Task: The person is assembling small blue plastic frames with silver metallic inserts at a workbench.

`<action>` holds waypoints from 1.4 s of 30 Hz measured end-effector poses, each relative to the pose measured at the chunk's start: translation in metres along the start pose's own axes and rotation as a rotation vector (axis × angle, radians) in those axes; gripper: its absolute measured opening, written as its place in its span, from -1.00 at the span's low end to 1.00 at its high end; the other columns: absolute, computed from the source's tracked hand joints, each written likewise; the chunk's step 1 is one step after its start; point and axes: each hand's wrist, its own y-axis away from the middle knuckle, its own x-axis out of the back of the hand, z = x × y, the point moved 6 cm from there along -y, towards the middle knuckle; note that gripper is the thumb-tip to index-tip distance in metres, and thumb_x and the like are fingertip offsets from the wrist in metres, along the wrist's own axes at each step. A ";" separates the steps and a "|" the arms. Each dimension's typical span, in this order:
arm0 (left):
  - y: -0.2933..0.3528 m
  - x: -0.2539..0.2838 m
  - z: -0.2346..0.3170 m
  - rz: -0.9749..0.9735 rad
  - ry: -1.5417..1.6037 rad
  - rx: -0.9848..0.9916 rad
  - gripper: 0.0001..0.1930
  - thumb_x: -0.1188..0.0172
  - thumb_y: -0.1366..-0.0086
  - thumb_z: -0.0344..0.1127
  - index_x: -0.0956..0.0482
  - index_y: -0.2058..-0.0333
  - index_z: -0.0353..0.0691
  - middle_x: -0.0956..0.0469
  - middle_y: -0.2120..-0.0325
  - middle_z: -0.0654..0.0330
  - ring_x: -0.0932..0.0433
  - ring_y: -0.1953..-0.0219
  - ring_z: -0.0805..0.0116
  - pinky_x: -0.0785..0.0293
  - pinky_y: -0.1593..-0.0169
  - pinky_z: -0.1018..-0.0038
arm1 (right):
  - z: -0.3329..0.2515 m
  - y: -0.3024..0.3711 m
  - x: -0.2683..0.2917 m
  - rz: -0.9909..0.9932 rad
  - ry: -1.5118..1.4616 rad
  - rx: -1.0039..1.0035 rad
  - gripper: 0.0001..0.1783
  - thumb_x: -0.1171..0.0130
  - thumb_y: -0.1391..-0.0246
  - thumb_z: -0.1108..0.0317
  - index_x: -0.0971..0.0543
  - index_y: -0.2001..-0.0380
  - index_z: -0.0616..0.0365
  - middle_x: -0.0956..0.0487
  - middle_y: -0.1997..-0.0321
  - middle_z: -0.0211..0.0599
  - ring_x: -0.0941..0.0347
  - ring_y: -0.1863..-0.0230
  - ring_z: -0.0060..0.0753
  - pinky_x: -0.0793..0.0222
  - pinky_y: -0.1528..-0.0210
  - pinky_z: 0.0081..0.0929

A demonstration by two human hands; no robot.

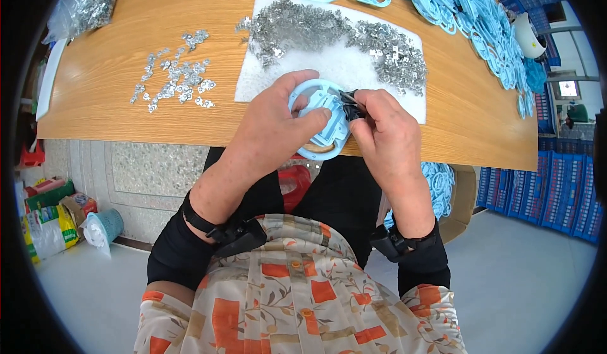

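Observation:
My left hand (276,123) grips a light blue oval plastic part (329,140), thumb across its face and fingers behind it. The part is held up over the front edge of the table, and its face has raised ribs and openings. In my right hand (389,126) is a small black tool (353,108), pinched between thumb and fingers. Its dark tip meets the right side of the blue part; the exact kind of tool is partly hidden by my fingers. Just beyond both hands lies a white foam sheet (316,63) bearing heaps of small metal pieces (294,28).
More metal pieces (180,79) lie scattered on the wooden table (208,123) at left, near a plastic bag (85,6) of them. Blue plastic parts (436,0) pile up at the far right. Below the table's right side stands a cardboard box (465,196) holding more blue parts.

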 end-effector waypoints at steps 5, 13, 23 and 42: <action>-0.002 -0.001 -0.001 -0.024 -0.030 0.026 -0.45 -0.29 -0.23 -0.30 -0.40 -0.17 -0.34 -0.57 0.14 0.21 -0.48 0.11 0.54 -0.45 0.03 0.58 | 0.010 0.004 -0.002 -0.063 -0.205 -0.067 -0.71 -0.18 0.06 0.54 -0.55 0.18 0.18 -0.54 0.30 -0.15 -0.53 0.30 -0.04 -0.46 0.26 -0.30; -0.001 0.000 -0.001 -0.003 -0.020 0.014 -0.45 -0.28 -0.24 -0.29 -0.39 -0.17 -0.35 -0.58 0.18 0.21 -0.51 0.16 0.54 -0.47 0.06 0.58 | 0.012 0.014 0.009 0.047 -0.166 0.058 -0.63 -0.13 -0.06 0.54 -0.51 0.01 0.20 -0.57 0.24 0.00 -0.54 0.25 0.14 -0.46 0.23 -0.21; -0.001 0.000 -0.001 -0.013 -0.030 0.021 -0.44 -0.28 -0.25 -0.29 -0.38 -0.18 -0.37 -0.59 0.17 0.16 -0.54 0.15 0.50 -0.50 0.07 0.56 | 0.002 0.023 0.003 -0.079 0.050 0.010 -0.63 -0.19 -0.04 0.51 -0.55 0.03 0.04 -0.64 0.35 -0.13 -0.59 0.31 0.01 -0.49 0.31 -0.18; -0.002 -0.001 -0.001 0.027 -0.082 -0.056 -0.48 -0.28 -0.28 -0.32 -0.40 -0.16 -0.38 -0.57 0.18 0.23 -0.48 0.14 0.56 -0.46 0.05 0.60 | -0.008 0.013 0.012 -0.186 0.130 -0.034 -0.72 -0.15 -0.04 0.49 -0.62 0.13 0.09 -0.60 0.38 0.03 -0.55 0.30 0.12 -0.46 0.28 -0.09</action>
